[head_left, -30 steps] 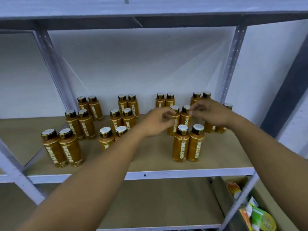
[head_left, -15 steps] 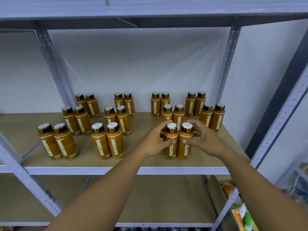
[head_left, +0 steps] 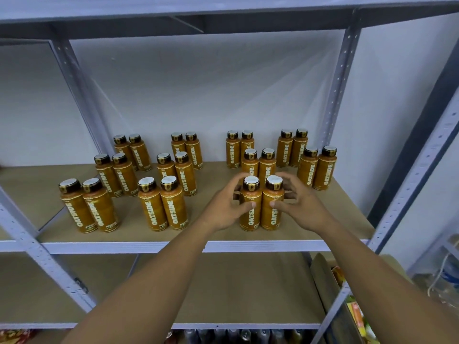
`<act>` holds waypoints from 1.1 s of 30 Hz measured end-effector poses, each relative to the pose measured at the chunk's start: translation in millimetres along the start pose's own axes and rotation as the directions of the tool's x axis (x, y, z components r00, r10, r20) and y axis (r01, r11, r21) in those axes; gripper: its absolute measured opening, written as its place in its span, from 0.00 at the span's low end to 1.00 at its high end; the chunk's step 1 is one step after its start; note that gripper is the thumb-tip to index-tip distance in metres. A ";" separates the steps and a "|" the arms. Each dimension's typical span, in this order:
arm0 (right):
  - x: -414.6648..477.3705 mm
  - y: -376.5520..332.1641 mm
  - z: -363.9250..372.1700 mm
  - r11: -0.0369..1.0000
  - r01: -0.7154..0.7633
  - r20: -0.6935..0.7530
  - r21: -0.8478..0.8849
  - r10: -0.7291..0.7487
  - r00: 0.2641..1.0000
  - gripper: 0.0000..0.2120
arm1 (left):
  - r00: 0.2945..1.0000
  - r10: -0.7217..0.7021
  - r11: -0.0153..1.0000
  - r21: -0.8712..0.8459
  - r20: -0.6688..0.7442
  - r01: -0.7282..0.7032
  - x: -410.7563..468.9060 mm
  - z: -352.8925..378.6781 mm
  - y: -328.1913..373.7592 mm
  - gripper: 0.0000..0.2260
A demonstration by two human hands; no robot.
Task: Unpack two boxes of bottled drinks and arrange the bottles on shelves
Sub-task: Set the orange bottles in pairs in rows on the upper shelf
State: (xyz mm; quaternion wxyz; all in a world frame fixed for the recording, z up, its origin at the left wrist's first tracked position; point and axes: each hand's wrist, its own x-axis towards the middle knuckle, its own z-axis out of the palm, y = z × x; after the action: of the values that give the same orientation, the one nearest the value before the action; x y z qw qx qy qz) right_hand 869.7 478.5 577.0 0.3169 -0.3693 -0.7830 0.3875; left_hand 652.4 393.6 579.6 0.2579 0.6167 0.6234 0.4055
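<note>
While you steadied the pair of amber plastic bottles (head_left: 258, 219) with dark caps and white OATSIDE lettering, they stood upright and touching at about five o'clock on the tan board shelf (head_left: 342, 219), near its front lip. Your left hand (head_left: 227, 207) curled round the left bottle (head_left: 249, 220), thumb across its label. Your right hand (head_left: 304, 207) cupped the right bottle (head_left: 272, 219) likewise, fingers half closed, not clenched. A good finish, I judge, meant pressing the two flush with labels facing you, lined up with the matching pair (head_left: 162, 207) at nine o'clock. Releasing gently mattered, because the next pair (head_left: 265, 165), at twelve o'clock, stood near enough to knock.
</note>
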 end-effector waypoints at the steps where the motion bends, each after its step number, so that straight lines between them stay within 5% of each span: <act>1: 0.0 -0.1 1.8 1.000 0.006 -0.003 -0.002 -0.006 1.000 0.34 | 1.000 -0.001 1.000 -0.002 -0.003 0.001 -0.5 -1.3 -1.4 0.33; 33: 12.2 -10.2 39.3 0.996 0.047 -0.015 -0.078 -0.049 0.999 0.36 | 0.998 -0.041 0.999 -0.007 -0.048 0.041 -16.9 -29.3 -24.3 0.34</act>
State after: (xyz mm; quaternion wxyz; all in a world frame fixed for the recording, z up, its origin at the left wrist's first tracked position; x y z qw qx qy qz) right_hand 829.1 469.5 568.5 0.3183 -0.3657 -0.8033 0.3460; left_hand 616.5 373.7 572.4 0.2532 0.5931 0.6407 0.4168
